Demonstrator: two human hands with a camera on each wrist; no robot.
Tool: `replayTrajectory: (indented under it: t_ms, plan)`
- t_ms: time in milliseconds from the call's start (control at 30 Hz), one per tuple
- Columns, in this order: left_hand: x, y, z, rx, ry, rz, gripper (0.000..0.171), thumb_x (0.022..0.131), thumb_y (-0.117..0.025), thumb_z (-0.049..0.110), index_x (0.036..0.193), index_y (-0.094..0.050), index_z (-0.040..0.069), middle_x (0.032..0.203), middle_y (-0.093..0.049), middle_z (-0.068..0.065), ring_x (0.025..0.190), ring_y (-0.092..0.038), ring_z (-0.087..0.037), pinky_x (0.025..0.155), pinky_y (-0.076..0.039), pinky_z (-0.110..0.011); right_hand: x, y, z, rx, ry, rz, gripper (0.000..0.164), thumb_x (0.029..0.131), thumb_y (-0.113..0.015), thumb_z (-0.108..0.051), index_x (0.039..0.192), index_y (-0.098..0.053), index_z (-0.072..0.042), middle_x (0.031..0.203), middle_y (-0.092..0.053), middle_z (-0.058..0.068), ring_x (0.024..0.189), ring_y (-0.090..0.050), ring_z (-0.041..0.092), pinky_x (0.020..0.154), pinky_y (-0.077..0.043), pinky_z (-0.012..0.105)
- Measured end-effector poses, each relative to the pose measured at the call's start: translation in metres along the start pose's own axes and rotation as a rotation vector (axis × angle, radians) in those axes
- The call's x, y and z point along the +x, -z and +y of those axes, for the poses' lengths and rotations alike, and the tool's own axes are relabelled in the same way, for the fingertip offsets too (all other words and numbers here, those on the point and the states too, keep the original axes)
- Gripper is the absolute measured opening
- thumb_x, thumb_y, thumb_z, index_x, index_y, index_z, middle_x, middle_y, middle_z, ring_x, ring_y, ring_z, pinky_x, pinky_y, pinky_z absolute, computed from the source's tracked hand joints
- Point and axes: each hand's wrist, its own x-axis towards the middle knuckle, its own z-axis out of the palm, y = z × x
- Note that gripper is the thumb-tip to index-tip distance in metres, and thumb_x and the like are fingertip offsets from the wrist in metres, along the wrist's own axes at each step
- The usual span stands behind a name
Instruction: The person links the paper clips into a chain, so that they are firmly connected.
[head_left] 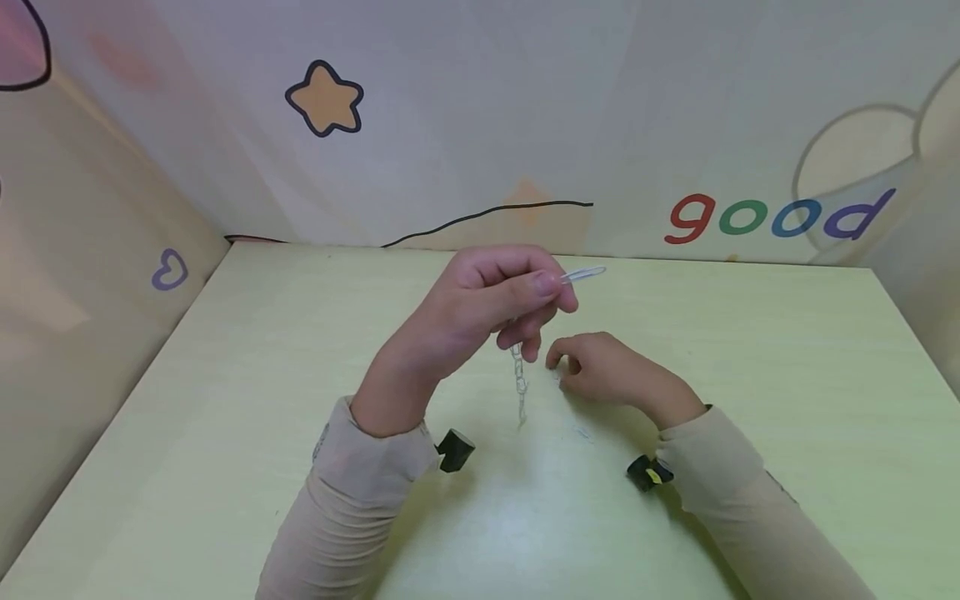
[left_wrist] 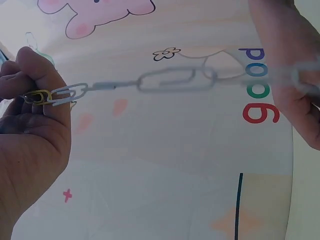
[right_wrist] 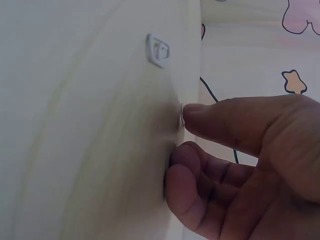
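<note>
Nearest us, our sleeves (head_left: 360, 500) rest on the pale green table (head_left: 750, 375). Just beyond, our right hand (head_left: 607, 375) lies low on the tabletop, fingers curled, thumb and forefinger drawn together over a small clear clip (right_wrist: 181, 114) on the surface; whether they actually pinch it we cannot tell. Above, our left hand (head_left: 480, 308) is raised so the paper clip chain (head_left: 519, 387) hangs free, its top link clamped between thumb and fingers. Another loose clip (right_wrist: 157, 50) lies farther off, before the cartoon wall (head_left: 600, 125).
</note>
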Motion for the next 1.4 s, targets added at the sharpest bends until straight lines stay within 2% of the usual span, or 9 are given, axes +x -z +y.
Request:
replayTrajectory:
  t_ms: [167, 333, 500, 667, 833, 967, 1267, 1400]
  plan:
    - [0.0, -0.001, -0.001, -0.004, 0.011, 0.002, 0.023, 0.099, -0.047, 0.004, 0.094, -0.06, -0.015, 0.059, -0.044, -0.013, 0.048, -0.034, -0.018, 0.054, -0.053, -0.038, 0.0, -0.002, -0.002, -0.041, 0.004, -0.011, 0.024, 0.089, -0.067, -0.003, 0.113, -0.066, -0.003, 0.076, -0.057, 0.0, 0.074, -0.053, 0.019, 0.074, -0.045, 0.037]
    - [0.0, -0.001, -0.002, 0.004, 0.02, 0.003, 0.023, 0.099, -0.047, 0.004, 0.093, -0.062, -0.012, 0.06, -0.044, -0.014, 0.049, -0.034, -0.019, 0.054, -0.052, -0.038, 0.0, -0.002, -0.002, -0.057, -0.055, -0.014, 0.025, 0.091, -0.069, -0.009, 0.113, -0.064, -0.001, 0.082, -0.06, 0.002, 0.079, -0.056, 0.022, 0.079, -0.048, 0.039]
    - [0.001, -0.001, -0.001, 0.008, 0.025, 0.004, 0.023, 0.099, -0.047, 0.005, 0.093, -0.062, -0.011, 0.06, -0.044, -0.014, 0.049, -0.034, -0.019, 0.053, -0.052, -0.038, -0.002, 0.002, -0.001, -0.097, -0.082, 0.014, 0.014, 0.089, -0.069, -0.008, 0.1, -0.063, -0.001, 0.081, -0.061, 0.003, 0.078, -0.056, 0.023, 0.076, -0.048, 0.039]
    - [0.001, -0.001, 0.001, 0.012, 0.024, 0.01, 0.024, 0.099, -0.048, 0.005, 0.093, -0.062, -0.012, 0.06, -0.044, -0.015, 0.049, -0.034, -0.019, 0.053, -0.052, -0.038, -0.004, 0.004, -0.007, -0.136, -0.09, 0.031, 0.005, 0.087, -0.064, -0.003, 0.086, -0.06, -0.004, 0.074, -0.054, 0.004, 0.072, -0.05, 0.022, 0.069, -0.044, 0.036]
    - [0.001, -0.001, 0.001, 0.009, 0.023, 0.017, 0.023, 0.099, -0.048, 0.005, 0.093, -0.063, -0.012, 0.06, -0.045, -0.015, 0.049, -0.034, -0.019, 0.052, -0.052, -0.038, -0.007, 0.004, -0.011, -0.19, -0.097, 0.039, 0.016, 0.086, -0.055, 0.004, 0.074, -0.051, -0.007, 0.065, -0.04, 0.003, 0.064, -0.039, 0.02, 0.06, -0.034, 0.032]
    - [0.002, -0.002, 0.0, 0.004, 0.019, 0.015, 0.023, 0.099, -0.048, 0.004, 0.093, -0.063, -0.012, 0.06, -0.045, -0.015, 0.049, -0.034, -0.019, 0.053, -0.053, -0.038, -0.012, 0.003, -0.011, -0.267, -0.111, 0.055, 0.019, 0.084, -0.054, 0.003, 0.07, -0.048, -0.008, 0.064, -0.038, 0.003, 0.062, -0.035, 0.019, 0.056, -0.032, 0.031]
    - [0.005, -0.007, -0.003, -0.005, 0.05, -0.001, 0.023, 0.099, -0.048, 0.004, 0.092, -0.063, -0.012, 0.061, -0.044, -0.015, 0.05, -0.033, -0.018, 0.053, -0.052, -0.037, -0.011, -0.006, -0.018, -0.395, -0.158, 0.096, 0.007, 0.082, -0.058, 0.001, 0.078, -0.056, -0.004, 0.068, -0.05, 0.008, 0.062, -0.047, 0.024, 0.055, -0.044, 0.036]
    - [0.003, -0.007, -0.003, -0.001, 0.053, 0.007, 0.024, 0.099, -0.049, 0.005, 0.092, -0.063, -0.012, 0.061, -0.044, -0.015, 0.05, -0.034, -0.018, 0.053, -0.052, -0.038, -0.011, -0.009, -0.02, -0.465, -0.15, 0.124, 0.011, 0.085, -0.058, 0.004, 0.076, -0.058, -0.002, 0.066, -0.049, 0.008, 0.061, -0.049, 0.024, 0.054, -0.048, 0.038]
